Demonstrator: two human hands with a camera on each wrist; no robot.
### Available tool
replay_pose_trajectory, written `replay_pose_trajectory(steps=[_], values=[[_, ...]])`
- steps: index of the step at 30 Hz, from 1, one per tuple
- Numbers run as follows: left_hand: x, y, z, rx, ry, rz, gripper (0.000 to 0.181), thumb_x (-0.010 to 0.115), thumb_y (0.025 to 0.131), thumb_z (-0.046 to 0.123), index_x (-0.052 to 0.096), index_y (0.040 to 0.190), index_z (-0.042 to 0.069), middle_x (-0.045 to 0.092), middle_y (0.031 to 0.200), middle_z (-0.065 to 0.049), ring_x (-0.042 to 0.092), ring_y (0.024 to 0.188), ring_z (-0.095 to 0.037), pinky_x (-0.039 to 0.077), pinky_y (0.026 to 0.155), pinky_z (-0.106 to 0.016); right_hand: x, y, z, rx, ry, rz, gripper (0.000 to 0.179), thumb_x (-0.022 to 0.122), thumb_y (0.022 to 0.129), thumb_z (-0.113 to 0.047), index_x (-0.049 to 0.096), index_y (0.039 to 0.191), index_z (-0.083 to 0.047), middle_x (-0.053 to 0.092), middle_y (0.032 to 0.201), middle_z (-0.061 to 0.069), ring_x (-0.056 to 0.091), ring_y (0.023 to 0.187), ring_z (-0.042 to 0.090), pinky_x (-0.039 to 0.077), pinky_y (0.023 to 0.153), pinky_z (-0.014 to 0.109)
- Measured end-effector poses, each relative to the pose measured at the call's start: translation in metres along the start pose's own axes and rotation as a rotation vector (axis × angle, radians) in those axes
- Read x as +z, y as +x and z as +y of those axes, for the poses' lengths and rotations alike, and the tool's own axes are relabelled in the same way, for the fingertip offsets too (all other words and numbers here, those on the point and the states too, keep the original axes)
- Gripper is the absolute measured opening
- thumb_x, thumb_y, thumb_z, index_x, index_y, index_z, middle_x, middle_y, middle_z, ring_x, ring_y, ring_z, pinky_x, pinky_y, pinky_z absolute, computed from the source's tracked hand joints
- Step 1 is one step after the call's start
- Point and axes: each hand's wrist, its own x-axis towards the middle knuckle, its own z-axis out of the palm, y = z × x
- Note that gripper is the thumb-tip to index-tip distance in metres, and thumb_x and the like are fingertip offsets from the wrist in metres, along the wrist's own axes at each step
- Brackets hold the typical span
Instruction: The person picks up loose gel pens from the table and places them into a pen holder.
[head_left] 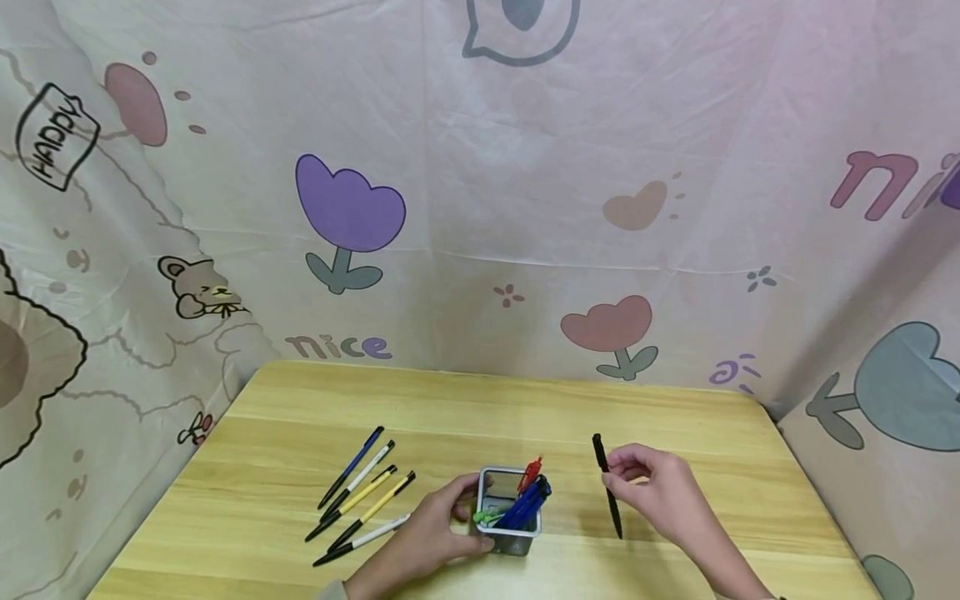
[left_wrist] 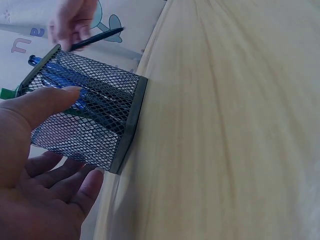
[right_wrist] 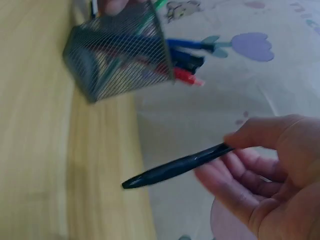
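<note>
My left hand (head_left: pixel 431 533) holds a mesh pen holder (head_left: pixel 512 546) on the table, thumb on one side and fingers around the other. Inside the holder stand blue pens (head_left: pixel 528 504), a red pen (head_left: pixel 530 475) and something green (head_left: pixel 487 517). To the right, my right hand (head_left: pixel 663 492) pinches a black pen (head_left: pixel 612 504) between thumb and fingertips. In the right wrist view the black pen (right_wrist: pixel 172 171) slants, apart from the mesh holder (right_wrist: pixel 120 55). The left wrist view shows the left thumb (left_wrist: pixel 50 102) against the mesh.
Left of the holder, several pens lie slanted on the wooden table (head_left: pixel 450 408): a blue pen (head_left: pixel 352 467), white pens (head_left: pixel 367 471) and yellow pens (head_left: pixel 378 504), with black ends. A printed cloth (head_left: pixel 487 208) hangs behind the table and along its sides.
</note>
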Motion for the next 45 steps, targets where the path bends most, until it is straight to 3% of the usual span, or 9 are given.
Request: replay_pose_trajectory(steps=[8,17,20,26,30,34,39,45], values=[[-0.001,0.0,0.0,0.01,-0.005,-0.006,0.081,0.088,0.081,0.022,0.049,0.152,0.013,0.065,0.142,-0.012,0.069,0.106,-0.011,0.054,0.1,-0.03,-0.001,0.001,-0.032,-0.004,0.319,0.013,0.018,0.082,0.087,-0.009,0.072,0.098,-0.001,0.073,0.093,0.012,0.073,0.083,0.009,0.065,0.077,0.026],[-0.001,0.001,-0.001,0.021,0.006,0.006,0.082,0.088,0.08,0.023,0.049,0.151,0.012,0.066,0.14,-0.011,0.069,0.107,-0.012,0.054,0.098,-0.028,0.013,0.013,-0.062,-0.136,0.507,-0.005,0.03,0.076,0.089,0.001,0.062,0.114,0.009,0.069,0.094,0.005,0.073,0.083,0.013,0.066,0.077,0.034],[0.0,0.002,-0.001,0.03,0.009,0.007,0.082,0.088,0.08,0.023,0.049,0.151,0.012,0.066,0.14,-0.012,0.07,0.108,-0.014,0.054,0.1,-0.03,0.021,0.019,-0.066,-0.179,0.535,-0.038,0.032,0.075,0.089,0.004,0.059,0.115,0.012,0.069,0.094,0.01,0.073,0.083,0.013,0.066,0.077,0.036],[0.0,0.002,-0.003,0.041,0.021,0.012,0.082,0.088,0.08,0.026,0.05,0.151,0.014,0.067,0.139,-0.01,0.07,0.11,-0.013,0.052,0.102,-0.031,0.036,0.027,-0.067,-0.154,0.444,-0.079,0.022,0.078,0.088,-0.003,0.066,0.106,0.002,0.07,0.096,0.017,0.073,0.084,0.011,0.065,0.079,0.028],[-0.001,0.002,-0.003,0.05,0.025,0.013,0.081,0.088,0.08,0.026,0.05,0.151,0.014,0.068,0.138,-0.011,0.071,0.111,-0.015,0.052,0.102,-0.031,0.047,0.029,-0.064,-0.144,0.312,-0.068,0.017,0.081,0.087,-0.008,0.07,0.1,-0.008,0.074,0.095,0.006,0.072,0.089,0.008,0.062,0.088,0.024],[-0.002,0.002,-0.003,0.052,0.03,0.014,0.08,0.087,0.081,0.027,0.05,0.151,0.015,0.068,0.138,-0.01,0.071,0.112,-0.015,0.053,0.102,-0.03,0.057,0.03,-0.06,-0.167,0.167,-0.056,0.016,0.083,0.086,-0.012,0.073,0.096,-0.019,0.076,0.091,-0.008,0.071,0.091,0.005,0.06,0.096,0.035],[-0.001,0.002,-0.004,0.051,0.03,0.008,0.08,0.087,0.081,0.026,0.05,0.151,0.014,0.068,0.139,-0.01,0.07,0.112,-0.014,0.053,0.101,-0.028,0.066,0.03,-0.058,-0.191,0.036,-0.058,0.014,0.084,0.086,-0.017,0.074,0.092,-0.025,0.075,0.098,-0.01,0.069,0.098,0.008,0.058,0.09,0.034],[0.0,0.002,-0.005,0.049,0.027,0.003,0.08,0.087,0.081,0.026,0.05,0.15,0.014,0.068,0.138,-0.011,0.07,0.111,-0.012,0.053,0.1,-0.026,0.069,0.03,-0.055,-0.217,-0.019,-0.058,0.01,0.084,0.086,-0.018,0.076,0.09,-0.022,0.077,0.105,-0.003,0.07,0.102,0.016,0.058,0.087,0.032]])
